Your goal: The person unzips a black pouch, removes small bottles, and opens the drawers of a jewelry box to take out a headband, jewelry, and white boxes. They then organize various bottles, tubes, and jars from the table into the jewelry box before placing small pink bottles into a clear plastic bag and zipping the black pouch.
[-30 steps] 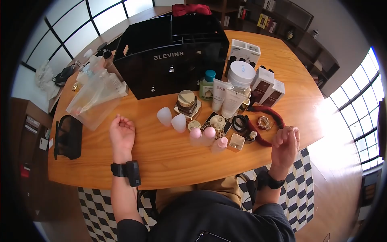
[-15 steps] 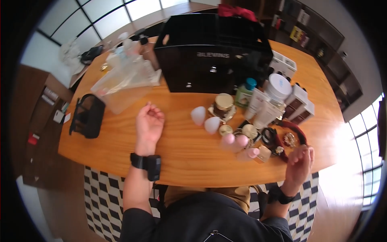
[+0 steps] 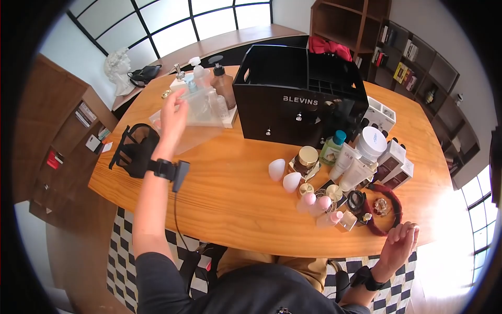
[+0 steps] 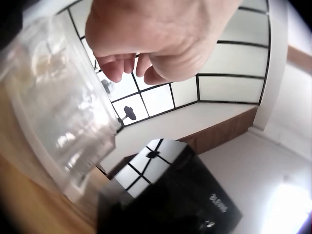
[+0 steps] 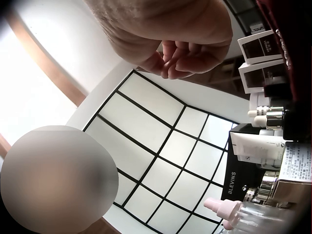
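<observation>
My left hand is over the left part of the wooden table, at the near side of a translucent plastic pouch. Its fingers bend loosely around nothing in the left wrist view, with the clear plastic beside them. Behind the pouch stand a brown pump bottle and paler pump bottles. My right hand hangs loosely curled and holds nothing at the table's right front edge. Nearest to it is a dark red headband around a beaded hair tie. Pink-capped spray bottles stand to its left.
A black BLEVINS organizer box with drawers takes up the back middle. Before it are a gold-lidded jar, two white egg-shaped sponges, a green bottle, tubes and boxes. A black mesh bag lies at the left edge.
My left hand has moved forward and left, from bare table to the translucent pouch. The right hand stays by the headband. The head view has turned left, so the table appears farther right.
</observation>
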The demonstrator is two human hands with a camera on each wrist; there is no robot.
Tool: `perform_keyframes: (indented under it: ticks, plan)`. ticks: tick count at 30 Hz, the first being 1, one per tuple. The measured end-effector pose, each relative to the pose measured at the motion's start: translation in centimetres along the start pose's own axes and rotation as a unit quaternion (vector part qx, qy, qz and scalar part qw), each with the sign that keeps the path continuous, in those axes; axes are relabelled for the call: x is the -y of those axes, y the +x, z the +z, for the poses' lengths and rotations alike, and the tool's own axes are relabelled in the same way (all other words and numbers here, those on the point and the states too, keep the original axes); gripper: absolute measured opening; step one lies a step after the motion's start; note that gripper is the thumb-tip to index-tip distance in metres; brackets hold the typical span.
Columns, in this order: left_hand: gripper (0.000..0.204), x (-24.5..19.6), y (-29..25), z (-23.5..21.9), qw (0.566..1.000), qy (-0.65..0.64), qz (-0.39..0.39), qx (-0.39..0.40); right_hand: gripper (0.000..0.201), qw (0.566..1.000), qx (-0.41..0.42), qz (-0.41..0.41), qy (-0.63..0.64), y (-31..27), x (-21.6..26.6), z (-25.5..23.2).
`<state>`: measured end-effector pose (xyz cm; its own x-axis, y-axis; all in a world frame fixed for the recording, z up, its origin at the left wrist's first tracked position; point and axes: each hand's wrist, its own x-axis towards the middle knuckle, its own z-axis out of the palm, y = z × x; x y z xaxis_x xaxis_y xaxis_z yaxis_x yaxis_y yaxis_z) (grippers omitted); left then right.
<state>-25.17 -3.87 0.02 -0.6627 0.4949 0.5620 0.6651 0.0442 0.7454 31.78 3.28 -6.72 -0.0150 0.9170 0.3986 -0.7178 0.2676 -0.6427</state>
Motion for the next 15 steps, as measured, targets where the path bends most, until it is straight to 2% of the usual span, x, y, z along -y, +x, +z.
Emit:
perform_keyframes:
  ticks: [2, 3, 6, 10, 12, 13, 15]
  plan:
    - [0.034, 0.4, 1.4, -2.0, 0.982, 0.184, 0.039, 0.033, 0.006, 1.000, 0.007, -0.001, -0.007, -0.1, -0.2, 0.4]
    - [0.033, 1.4, 1.6, -2.7, 0.970, 0.223, 0.087, 0.031, 0.006, 1.000, 0.010, -0.001, -0.011, -0.1, -0.2, 0.5]
    - [0.027, 3.2, 0.9, -4.0, 0.949, 0.266, 0.137, 0.099, 0.005, 0.999, 0.005, -0.007, -0.036, -0.2, -0.4, 0.6]
    - [0.019, 3.3, 0.1, -4.9, 0.967, 0.218, 0.091, 0.100, 0.004, 0.999, 0.003, -0.011, -0.047, -0.3, -0.5, 0.7]
    - [0.016, 1.3, -0.2, -5.4, 0.982, 0.149, 0.059, 0.102, 0.005, 0.999, 0.001, -0.009, -0.052, -0.4, -0.5, 0.6]
    - [0.011, -0.2, -0.7, -5.5, 0.987, 0.140, 0.032, 0.079, 0.004, 0.999, 0.005, -0.008, -0.054, -0.5, -0.5, 0.7]
    - [0.010, -3.1, -1.3, -6.5, 0.980, 0.154, 0.099, 0.082, 0.004, 0.998, 0.011, -0.006, -0.056, -0.5, -0.6, 0.9]
